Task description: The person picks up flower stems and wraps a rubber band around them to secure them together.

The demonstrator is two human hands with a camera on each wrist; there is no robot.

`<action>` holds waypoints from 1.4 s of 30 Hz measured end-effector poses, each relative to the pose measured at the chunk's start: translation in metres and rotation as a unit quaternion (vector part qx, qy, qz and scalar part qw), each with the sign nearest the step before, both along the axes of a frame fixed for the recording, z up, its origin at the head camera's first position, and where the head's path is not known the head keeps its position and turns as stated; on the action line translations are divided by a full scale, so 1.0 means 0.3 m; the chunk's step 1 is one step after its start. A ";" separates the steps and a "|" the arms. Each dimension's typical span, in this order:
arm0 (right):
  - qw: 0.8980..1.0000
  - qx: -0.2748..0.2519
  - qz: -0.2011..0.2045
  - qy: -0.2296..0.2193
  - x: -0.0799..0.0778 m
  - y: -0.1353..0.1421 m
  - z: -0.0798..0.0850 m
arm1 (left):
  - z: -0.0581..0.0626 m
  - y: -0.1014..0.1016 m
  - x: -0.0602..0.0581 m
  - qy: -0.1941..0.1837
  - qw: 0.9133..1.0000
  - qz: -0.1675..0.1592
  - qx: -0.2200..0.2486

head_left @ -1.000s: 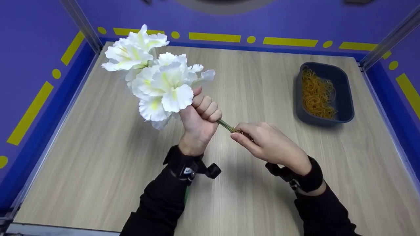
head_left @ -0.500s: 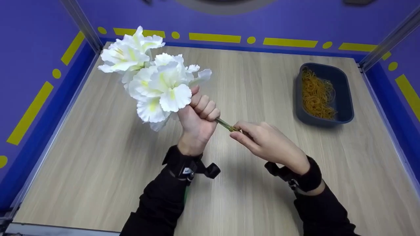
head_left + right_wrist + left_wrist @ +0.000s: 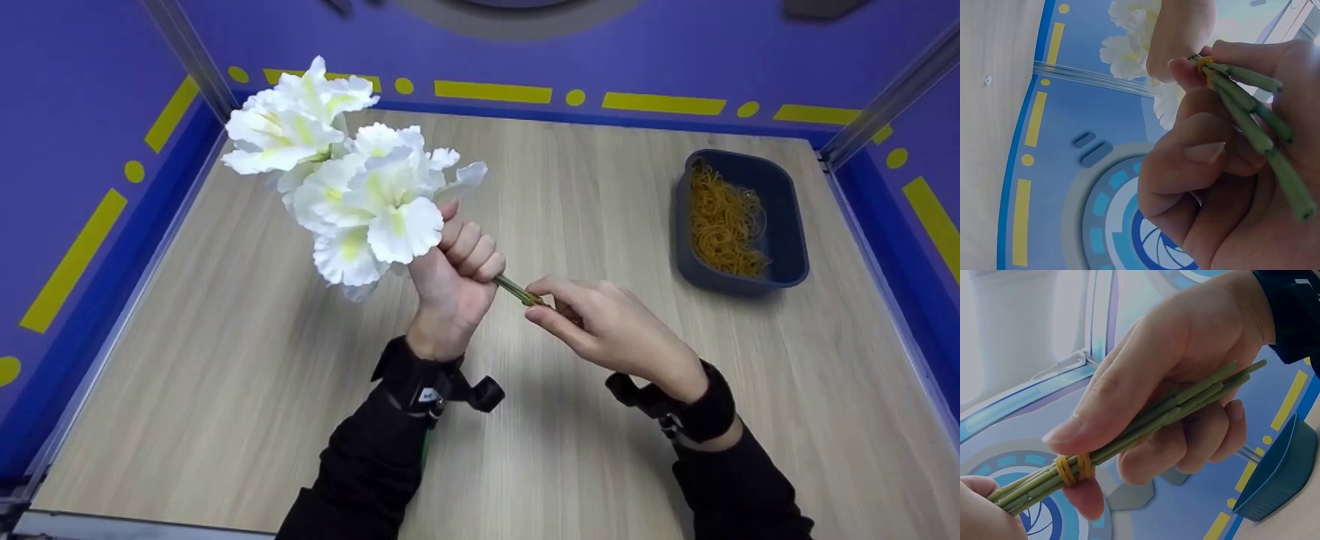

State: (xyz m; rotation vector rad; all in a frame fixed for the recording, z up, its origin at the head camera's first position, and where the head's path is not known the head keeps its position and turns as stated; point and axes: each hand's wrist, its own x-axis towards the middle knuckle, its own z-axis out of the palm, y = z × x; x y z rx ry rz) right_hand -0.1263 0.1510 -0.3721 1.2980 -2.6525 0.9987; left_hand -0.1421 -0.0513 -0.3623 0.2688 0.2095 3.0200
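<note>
A bunch of white artificial flowers (image 3: 360,180) with yellow-tinged petals is held above the table, tilted to the upper left. Below the blooms, my left hand (image 3: 457,285) grips the stems in a fist. Lower down, my right hand (image 3: 619,330) pinches the green stems (image 3: 1185,402) between thumb and index finger. A yellow rubber band (image 3: 1072,468) is wound round the stems, touching the right fingertips. In the right wrist view the cut stem ends (image 3: 1264,140) stick out past the band over the palm, at uneven lengths.
A dark blue-grey bin (image 3: 787,225) stands at the back right of the wood-grain table (image 3: 600,187). Tangled yellow rubber bands (image 3: 724,221) lie inside it. Blue-purple panels with yellow marks (image 3: 491,91) enclose the back and sides.
The bunch and both hands shift only slightly. My right index finger has lifted a little, showing more of the banded stems. The camera view has tipped slightly.
</note>
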 end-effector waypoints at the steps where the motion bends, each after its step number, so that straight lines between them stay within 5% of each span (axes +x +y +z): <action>1: 1.000 0.000 0.000 0.001 0.000 0.000 0.000 | 0.000 0.001 0.000 -0.002 1.000 0.000 -0.003; 27: 0.999 0.035 0.011 -0.009 0.012 -0.023 -0.018 | -0.011 -0.004 -0.015 -0.026 0.997 -0.033 -0.071; 36: 1.000 -0.016 0.018 0.019 0.021 -0.038 -0.043 | -0.007 0.004 -0.015 -0.030 0.993 -0.036 -0.109; 42: 0.996 -0.072 0.012 0.047 0.018 -0.054 -0.062 | -0.005 0.012 -0.016 0.001 0.983 -0.016 -0.182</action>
